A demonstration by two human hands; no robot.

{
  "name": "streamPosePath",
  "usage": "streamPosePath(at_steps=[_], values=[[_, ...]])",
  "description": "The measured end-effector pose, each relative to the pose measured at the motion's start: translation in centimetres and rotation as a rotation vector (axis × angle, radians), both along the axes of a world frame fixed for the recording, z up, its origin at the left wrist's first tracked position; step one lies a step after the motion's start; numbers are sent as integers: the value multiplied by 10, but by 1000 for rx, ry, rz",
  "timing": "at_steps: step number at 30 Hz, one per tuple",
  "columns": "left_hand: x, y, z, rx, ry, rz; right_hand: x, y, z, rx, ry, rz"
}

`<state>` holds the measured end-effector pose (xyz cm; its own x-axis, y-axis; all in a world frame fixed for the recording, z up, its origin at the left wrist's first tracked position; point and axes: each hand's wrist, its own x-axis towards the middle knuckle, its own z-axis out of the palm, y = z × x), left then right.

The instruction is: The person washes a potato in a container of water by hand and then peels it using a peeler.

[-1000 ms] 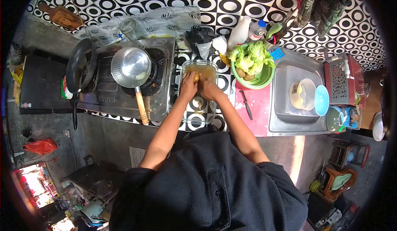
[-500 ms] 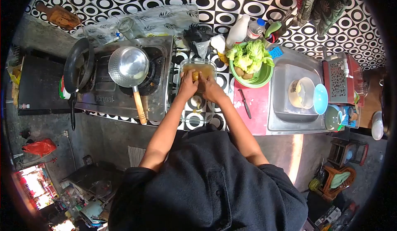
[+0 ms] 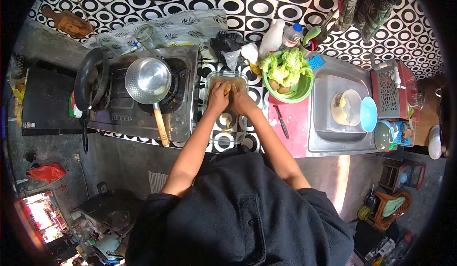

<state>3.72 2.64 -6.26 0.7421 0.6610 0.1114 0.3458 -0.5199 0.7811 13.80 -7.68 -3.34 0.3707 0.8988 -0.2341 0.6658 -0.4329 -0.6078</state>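
A clear rectangular glass dish (image 3: 208, 83) stands on the tiled counter with cloudy brown water in its far part. Over that water, my left hand (image 3: 218, 97) is closed on a brownish-yellow potato (image 3: 228, 89). My right hand (image 3: 242, 103) is pressed against the same potato from the other side, its fingertips partly hidden. Bits of peel or dirt lie at the near part of the dish. Just right of the dish is a green bowl (image 3: 304, 93) with leafy lettuce (image 3: 288, 67) and brown potatoes (image 3: 273, 84).
On the left, a saucepan (image 3: 148, 79) rests on the gas stove (image 3: 102, 123), its wooden handle toward me. A peeler (image 3: 281, 121) lies on the pink cutting board (image 3: 297, 133). Further right, the sink (image 3: 321, 144) holds a tub (image 3: 353, 108) and a blue bowl (image 3: 369, 114).
The potato has turned slightly between my hands, and my fingers have shifted a little on it. The view has moved slightly; the other things stay put.
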Motion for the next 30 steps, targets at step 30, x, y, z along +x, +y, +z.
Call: streamPosePath(at_steps=[30], values=[[-38,11,35,-1067,-388,216,60,-195,8,125,-3,-422]])
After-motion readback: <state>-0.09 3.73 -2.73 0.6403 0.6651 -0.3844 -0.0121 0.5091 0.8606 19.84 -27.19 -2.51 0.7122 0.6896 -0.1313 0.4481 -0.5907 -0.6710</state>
